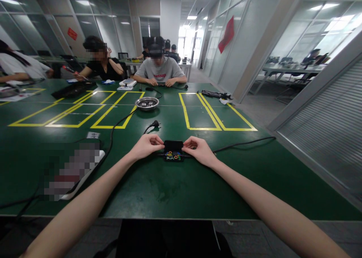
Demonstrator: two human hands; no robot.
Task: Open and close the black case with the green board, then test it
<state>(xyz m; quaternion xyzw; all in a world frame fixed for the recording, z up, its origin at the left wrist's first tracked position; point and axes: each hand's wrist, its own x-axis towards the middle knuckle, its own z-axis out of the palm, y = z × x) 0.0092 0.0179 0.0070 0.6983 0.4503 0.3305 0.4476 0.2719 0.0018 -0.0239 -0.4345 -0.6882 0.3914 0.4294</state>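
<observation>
A small black cover [173, 145] is pinched at its two ends between my left hand [147, 146] and my right hand [198, 149]. Fingers and thumb of each hand are pressed together on it. Directly in front of the cover, on the near side, a black case with an exposed circuit board [173, 156] shows copper-coloured coils and small blue and yellow parts. Black cables leave the case on both sides. Whether the cover touches the case is unclear. A black plug [155, 124] lies on the green table [181, 190] beyond my left hand.
A metal bowl [147, 103] with small metal parts stands farther back. Yellow tape [203, 129] marks rectangles on the table. A white-edged, blurred-out object [82, 171] lies at the left, beside a cable [112, 137]. A black tool [215, 94] is at the back right. Several people sit beyond.
</observation>
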